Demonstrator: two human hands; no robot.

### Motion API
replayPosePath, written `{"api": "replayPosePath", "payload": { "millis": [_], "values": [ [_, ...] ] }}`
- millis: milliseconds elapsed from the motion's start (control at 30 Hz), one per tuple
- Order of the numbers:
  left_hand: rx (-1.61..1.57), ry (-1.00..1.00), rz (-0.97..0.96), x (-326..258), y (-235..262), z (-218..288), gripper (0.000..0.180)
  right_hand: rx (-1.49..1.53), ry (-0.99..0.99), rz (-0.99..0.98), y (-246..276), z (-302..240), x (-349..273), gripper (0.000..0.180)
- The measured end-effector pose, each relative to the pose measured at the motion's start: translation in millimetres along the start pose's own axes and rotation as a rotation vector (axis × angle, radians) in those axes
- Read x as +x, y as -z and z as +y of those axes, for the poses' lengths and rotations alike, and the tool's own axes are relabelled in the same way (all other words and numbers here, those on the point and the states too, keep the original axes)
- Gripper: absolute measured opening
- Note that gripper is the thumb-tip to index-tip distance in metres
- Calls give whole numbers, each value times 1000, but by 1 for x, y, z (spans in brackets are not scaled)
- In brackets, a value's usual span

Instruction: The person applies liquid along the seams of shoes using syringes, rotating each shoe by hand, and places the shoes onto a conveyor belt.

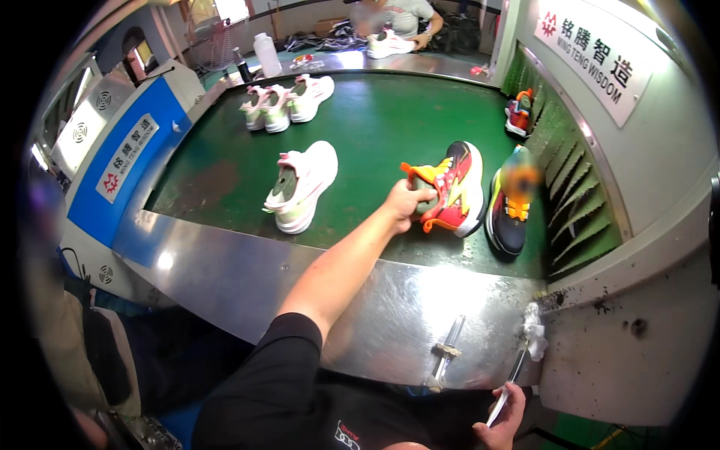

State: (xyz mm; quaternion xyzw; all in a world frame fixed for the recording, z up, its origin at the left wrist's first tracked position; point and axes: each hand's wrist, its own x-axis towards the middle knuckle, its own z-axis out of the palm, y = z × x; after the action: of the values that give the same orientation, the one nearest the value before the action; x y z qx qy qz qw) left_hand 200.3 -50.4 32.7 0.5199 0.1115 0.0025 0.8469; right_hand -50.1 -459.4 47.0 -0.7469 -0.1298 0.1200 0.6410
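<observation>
My left hand [406, 202] reaches over the steel ledge and grips the heel of a red, orange and yellow sneaker [454, 188] lying on the green conveyor belt [375, 127]. Just to its right lies a black sneaker with yellow and orange parts [508, 214]. To the left of my hand a white and pink sneaker [301, 184] rests on its side. My right hand [501, 424] is low at the bottom edge, closed around a thin pale tool [510, 386].
Three more white sneakers [281, 105] sit farther up the belt, and a red one [519, 112] lies by the green strip curtain [577, 195]. A rag [534, 331] and a metal fitting [446, 352] are on the steel ledge [247, 277]. Another person [397, 19] handles a white shoe at the far end, near bottles [266, 54].
</observation>
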Motion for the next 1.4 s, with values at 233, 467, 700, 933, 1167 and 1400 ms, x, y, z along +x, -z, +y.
{"api": "replayPosePath", "payload": {
  "millis": [233,467,700,933,1167,1400],
  "values": [
    [-273,-135,-46,-144,23,30,47,-50,99,-46,-5,-19,-5,102],
    [-223,-270,207,-374,83,86,65,13,347,-197,-27,-29,2,53],
    [749,-423,681,-476,155,112,49,1,196,-384,-42,-23,25,74],
    [1036,-349,751,-455,162,121,59,-241,374,-458,-56,-46,26,103],
    [1486,-559,765,-471,165,76,82,-145,232,-317,-59,-39,4,105],
    [825,-447,793,-468,182,53,84,-176,311,-356,-48,-33,13,99]
  ]
}}
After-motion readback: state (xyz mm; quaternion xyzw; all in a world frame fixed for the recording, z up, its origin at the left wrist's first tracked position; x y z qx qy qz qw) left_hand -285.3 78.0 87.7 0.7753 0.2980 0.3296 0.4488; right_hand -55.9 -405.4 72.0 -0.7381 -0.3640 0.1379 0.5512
